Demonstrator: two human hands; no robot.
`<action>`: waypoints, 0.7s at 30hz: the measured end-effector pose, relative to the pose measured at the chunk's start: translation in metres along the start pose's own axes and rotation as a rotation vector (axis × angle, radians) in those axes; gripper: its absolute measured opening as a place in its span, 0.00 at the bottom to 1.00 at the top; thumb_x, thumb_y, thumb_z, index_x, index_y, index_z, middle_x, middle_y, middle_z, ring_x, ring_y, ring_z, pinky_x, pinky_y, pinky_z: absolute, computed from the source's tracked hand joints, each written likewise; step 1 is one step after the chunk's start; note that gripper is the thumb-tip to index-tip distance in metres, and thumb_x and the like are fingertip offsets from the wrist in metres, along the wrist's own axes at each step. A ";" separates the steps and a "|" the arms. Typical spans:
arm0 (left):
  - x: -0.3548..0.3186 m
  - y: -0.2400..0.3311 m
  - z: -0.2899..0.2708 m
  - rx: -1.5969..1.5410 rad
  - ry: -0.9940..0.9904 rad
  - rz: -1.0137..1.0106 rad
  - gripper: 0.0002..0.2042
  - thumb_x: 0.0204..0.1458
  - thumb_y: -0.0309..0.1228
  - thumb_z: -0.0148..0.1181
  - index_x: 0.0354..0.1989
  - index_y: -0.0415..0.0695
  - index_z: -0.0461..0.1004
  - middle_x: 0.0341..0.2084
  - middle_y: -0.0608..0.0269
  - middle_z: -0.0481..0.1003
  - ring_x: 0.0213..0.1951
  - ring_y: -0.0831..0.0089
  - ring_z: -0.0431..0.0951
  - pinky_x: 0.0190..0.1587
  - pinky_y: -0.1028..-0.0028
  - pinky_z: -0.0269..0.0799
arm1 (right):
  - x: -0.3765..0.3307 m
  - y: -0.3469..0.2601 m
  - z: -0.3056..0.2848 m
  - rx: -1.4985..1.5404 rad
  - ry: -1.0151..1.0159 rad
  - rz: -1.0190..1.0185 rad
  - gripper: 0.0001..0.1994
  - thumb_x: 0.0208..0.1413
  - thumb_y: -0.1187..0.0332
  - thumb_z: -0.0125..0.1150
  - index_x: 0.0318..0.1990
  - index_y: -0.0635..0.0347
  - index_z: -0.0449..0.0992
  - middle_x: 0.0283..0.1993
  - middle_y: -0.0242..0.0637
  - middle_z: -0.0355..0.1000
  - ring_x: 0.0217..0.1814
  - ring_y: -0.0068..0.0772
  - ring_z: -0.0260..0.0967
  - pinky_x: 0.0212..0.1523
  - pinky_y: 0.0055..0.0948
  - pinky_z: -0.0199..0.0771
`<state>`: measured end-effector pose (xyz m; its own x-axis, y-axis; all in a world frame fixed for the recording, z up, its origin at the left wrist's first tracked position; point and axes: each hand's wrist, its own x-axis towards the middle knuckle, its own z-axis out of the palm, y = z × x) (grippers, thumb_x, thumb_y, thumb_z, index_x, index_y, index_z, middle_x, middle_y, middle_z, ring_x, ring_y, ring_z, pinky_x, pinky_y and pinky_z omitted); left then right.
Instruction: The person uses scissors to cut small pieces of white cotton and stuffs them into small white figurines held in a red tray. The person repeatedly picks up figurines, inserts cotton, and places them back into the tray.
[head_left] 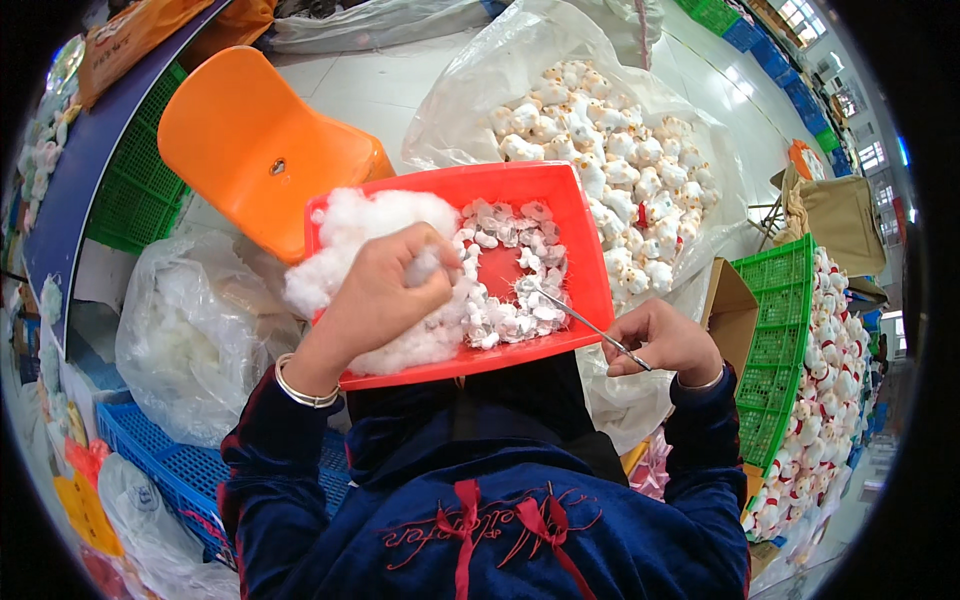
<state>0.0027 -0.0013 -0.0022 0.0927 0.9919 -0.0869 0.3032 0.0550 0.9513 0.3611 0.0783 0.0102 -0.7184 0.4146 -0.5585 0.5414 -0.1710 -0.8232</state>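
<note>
Pinching white fluffy stuffing, left hand; right hand gripping thin metal tweezers.

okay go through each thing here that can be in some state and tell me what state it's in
Left hand: closed, pinching white stuffing.
Right hand: gripping metal tweezers.
Red tray: holds stuffing and small unstuffed skins.
Clear bag: open, full of plush toys.
Orange chair: unoccupied.

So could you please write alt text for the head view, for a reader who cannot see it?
A person's left hand pinches white stuffing over a red tray on their lap, while the right hand holds thin metal tweezers pointing at small unstuffed toy skins. A clear bag of finished plush toys and an orange chair lie beyond.
</note>
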 end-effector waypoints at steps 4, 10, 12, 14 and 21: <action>0.006 0.000 0.024 -0.006 -0.137 0.412 0.25 0.53 0.20 0.60 0.62 0.40 0.73 0.54 0.52 0.77 0.48 0.71 0.83 0.55 0.70 0.76 | 0.002 -0.006 0.001 -0.072 -0.033 -0.027 0.12 0.52 0.66 0.79 0.32 0.63 0.82 0.22 0.20 0.70 0.25 0.09 0.62 0.26 0.18 0.57; 0.022 0.004 0.032 0.015 -0.321 0.198 0.12 0.52 0.20 0.61 0.44 0.37 0.83 0.35 0.56 0.84 0.39 0.68 0.83 0.47 0.73 0.77 | 0.005 -0.013 0.005 -0.058 -0.065 -0.018 0.11 0.53 0.66 0.79 0.33 0.63 0.82 0.23 0.20 0.71 0.25 0.09 0.62 0.26 0.19 0.59; 0.017 0.007 0.029 0.099 -0.315 0.221 0.10 0.51 0.20 0.61 0.40 0.37 0.84 0.33 0.56 0.83 0.37 0.68 0.83 0.44 0.73 0.77 | 0.003 -0.016 0.009 -0.032 -0.066 0.010 0.11 0.54 0.66 0.78 0.34 0.63 0.82 0.23 0.20 0.71 0.26 0.10 0.62 0.26 0.19 0.59; 0.013 0.005 0.028 0.138 -0.306 0.249 0.09 0.50 0.19 0.61 0.39 0.37 0.84 0.31 0.56 0.83 0.35 0.68 0.82 0.42 0.73 0.76 | 0.002 -0.016 0.012 -0.027 -0.069 0.028 0.11 0.54 0.66 0.78 0.33 0.63 0.82 0.23 0.20 0.71 0.26 0.10 0.62 0.26 0.19 0.59; 0.007 -0.019 0.005 -0.122 -0.082 0.180 0.13 0.50 0.17 0.54 0.40 0.36 0.83 0.31 0.61 0.83 0.28 0.79 0.76 0.34 0.78 0.72 | -0.007 -0.003 0.000 -0.090 -0.037 -0.037 0.11 0.54 0.65 0.78 0.31 0.63 0.82 0.22 0.20 0.71 0.25 0.11 0.61 0.25 0.21 0.58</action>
<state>0.0026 0.0036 -0.0229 0.2133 0.9746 0.0681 0.1589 -0.1034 0.9819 0.3649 0.0759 0.0164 -0.7533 0.3857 -0.5328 0.5501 -0.0746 -0.8318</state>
